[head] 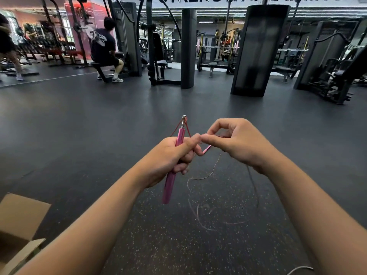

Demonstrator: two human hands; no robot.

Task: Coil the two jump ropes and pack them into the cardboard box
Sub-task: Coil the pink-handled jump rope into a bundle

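My left hand [170,157] is closed around a pink jump rope handle [169,185], which stands nearly upright with its metal tip pointing away from me. A second pink handle [206,150] peeks out between my hands. My right hand [236,141] pinches the thin pink cord [213,171] close to my left thumb. The rest of the cord hangs down and trails in loose loops on the dark floor. An open cardboard box [19,221] sits at the lower left, partly cut off by the frame. A pale cord end [299,269] shows at the bottom right.
Dark speckled rubber gym floor [99,126] spreads all around. Black weight machines and columns [258,52] stand at the back. A person sits on a bench [105,50] at the far left, facing away; another person is at the left edge.
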